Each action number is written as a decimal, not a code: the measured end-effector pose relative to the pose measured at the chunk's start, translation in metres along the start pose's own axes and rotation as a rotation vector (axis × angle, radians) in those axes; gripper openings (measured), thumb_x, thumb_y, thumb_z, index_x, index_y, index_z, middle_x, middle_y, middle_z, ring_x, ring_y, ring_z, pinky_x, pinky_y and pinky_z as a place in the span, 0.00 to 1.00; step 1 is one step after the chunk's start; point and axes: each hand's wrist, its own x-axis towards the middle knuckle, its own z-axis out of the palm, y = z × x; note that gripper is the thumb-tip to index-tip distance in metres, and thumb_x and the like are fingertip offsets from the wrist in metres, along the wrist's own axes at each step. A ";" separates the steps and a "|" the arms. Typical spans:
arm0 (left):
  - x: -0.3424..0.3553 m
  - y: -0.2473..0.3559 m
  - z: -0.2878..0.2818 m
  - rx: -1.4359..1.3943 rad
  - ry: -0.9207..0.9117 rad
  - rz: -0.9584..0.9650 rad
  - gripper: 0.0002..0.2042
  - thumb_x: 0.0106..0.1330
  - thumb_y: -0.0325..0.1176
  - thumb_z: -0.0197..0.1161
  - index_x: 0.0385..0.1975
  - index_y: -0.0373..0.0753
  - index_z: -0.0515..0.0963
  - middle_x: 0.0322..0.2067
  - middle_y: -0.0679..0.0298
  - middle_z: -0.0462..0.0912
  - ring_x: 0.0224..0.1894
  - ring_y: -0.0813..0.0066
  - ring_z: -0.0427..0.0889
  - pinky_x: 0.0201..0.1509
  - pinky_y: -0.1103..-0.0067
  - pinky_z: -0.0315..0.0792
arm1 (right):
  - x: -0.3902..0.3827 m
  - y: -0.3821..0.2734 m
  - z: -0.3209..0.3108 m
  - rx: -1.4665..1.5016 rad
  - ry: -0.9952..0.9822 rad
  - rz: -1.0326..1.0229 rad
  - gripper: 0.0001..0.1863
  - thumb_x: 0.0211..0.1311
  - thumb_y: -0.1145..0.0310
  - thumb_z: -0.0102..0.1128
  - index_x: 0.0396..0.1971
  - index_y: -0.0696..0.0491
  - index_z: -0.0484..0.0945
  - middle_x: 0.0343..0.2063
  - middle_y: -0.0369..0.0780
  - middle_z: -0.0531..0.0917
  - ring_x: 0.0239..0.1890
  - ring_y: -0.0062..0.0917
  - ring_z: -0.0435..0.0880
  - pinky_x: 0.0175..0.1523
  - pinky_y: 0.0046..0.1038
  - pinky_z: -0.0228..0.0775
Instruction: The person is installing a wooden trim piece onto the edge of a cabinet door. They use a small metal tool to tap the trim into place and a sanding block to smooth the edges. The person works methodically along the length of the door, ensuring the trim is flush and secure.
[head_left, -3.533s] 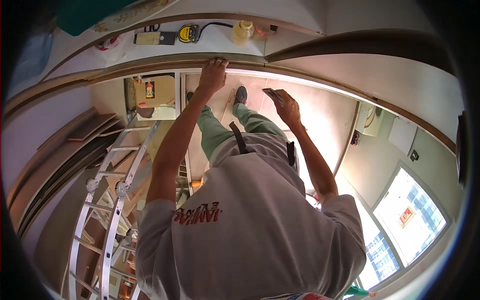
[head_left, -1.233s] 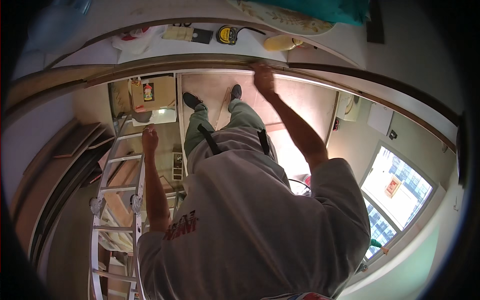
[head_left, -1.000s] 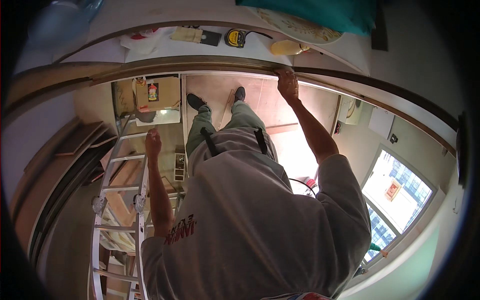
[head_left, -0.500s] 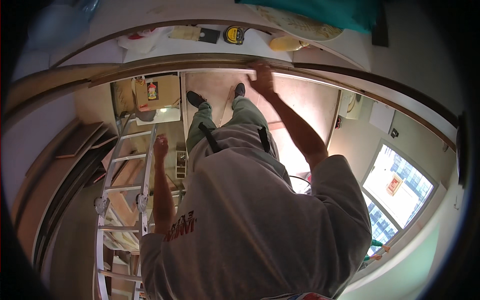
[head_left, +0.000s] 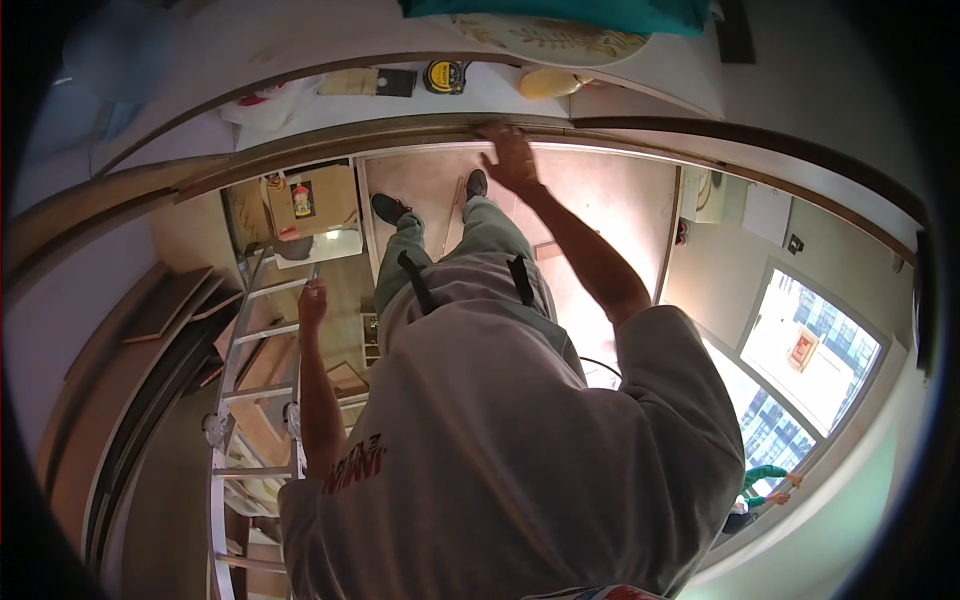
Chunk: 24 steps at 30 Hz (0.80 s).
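My right hand [head_left: 512, 157] reaches to the wooden edge strip [head_left: 400, 131] below the shelf, fingers spread, their tips at or very near the wood. My left hand [head_left: 313, 298] is lower, beside the top of the aluminium ladder [head_left: 260, 395], fingers curled; what they hold, if anything, is too small to make out. On the white shelf lie a yellow-black tape measure [head_left: 443, 77], a flat two-tone piece [head_left: 350, 83], a pale yellow bottle [head_left: 548, 84] and a plastic bag [head_left: 262, 110].
Boards [head_left: 120, 400] lean at the left. My feet [head_left: 390, 208] stand on a pale panel [head_left: 580, 200], with cardboard [head_left: 340, 200] left of it. A plate [head_left: 560, 42] and teal cloth [head_left: 550, 14] lie above. A person's green sleeves [head_left: 765, 472] show near the window [head_left: 820, 350].
Since 3.5 s ago, my left hand has left the edge strip and dropped. My right hand rose to the strip and lately moved left along it; the flat item it held earlier is not visible in it.
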 end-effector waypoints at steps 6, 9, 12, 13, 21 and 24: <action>-0.004 0.007 0.003 -0.018 0.037 0.026 0.14 0.66 0.36 0.54 0.46 0.36 0.78 0.40 0.52 0.85 0.45 0.56 0.84 0.49 0.69 0.76 | -0.031 0.054 0.001 -0.132 0.079 0.110 0.26 0.51 0.62 0.67 0.52 0.48 0.74 0.50 0.44 0.77 0.57 0.42 0.72 0.63 0.45 0.60; -0.012 -0.017 0.021 0.041 -0.019 -0.034 0.14 0.66 0.37 0.53 0.45 0.37 0.79 0.41 0.52 0.85 0.45 0.56 0.84 0.49 0.70 0.76 | -0.001 0.002 0.005 -0.082 0.009 0.035 0.27 0.52 0.59 0.66 0.53 0.49 0.74 0.50 0.45 0.78 0.57 0.41 0.72 0.64 0.44 0.60; -0.006 0.005 0.020 -0.065 -0.088 -0.095 0.14 0.67 0.37 0.52 0.44 0.37 0.79 0.41 0.52 0.84 0.46 0.56 0.84 0.50 0.71 0.76 | -0.033 0.080 -0.001 -0.027 0.094 -0.016 0.25 0.55 0.64 0.64 0.54 0.49 0.74 0.50 0.44 0.79 0.57 0.41 0.74 0.65 0.45 0.60; -0.008 -0.001 0.020 -0.058 -0.064 -0.096 0.14 0.67 0.37 0.52 0.44 0.37 0.79 0.41 0.52 0.84 0.45 0.56 0.84 0.50 0.70 0.76 | -0.041 0.111 -0.005 -0.060 0.102 0.022 0.25 0.54 0.65 0.64 0.54 0.49 0.74 0.50 0.43 0.79 0.56 0.39 0.75 0.64 0.43 0.61; -0.018 0.047 0.025 0.053 -0.001 0.108 0.14 0.67 0.36 0.52 0.46 0.37 0.78 0.40 0.52 0.85 0.43 0.56 0.85 0.47 0.68 0.77 | -0.036 0.087 -0.025 -0.115 0.043 0.036 0.23 0.54 0.67 0.63 0.52 0.49 0.75 0.48 0.43 0.80 0.54 0.39 0.76 0.62 0.42 0.64; -0.012 0.063 0.029 0.072 0.016 0.090 0.14 0.68 0.36 0.52 0.47 0.37 0.78 0.41 0.53 0.84 0.42 0.55 0.85 0.47 0.67 0.77 | -0.061 0.159 -0.030 -0.184 0.090 0.060 0.22 0.54 0.68 0.61 0.51 0.50 0.75 0.49 0.43 0.79 0.56 0.41 0.74 0.63 0.44 0.63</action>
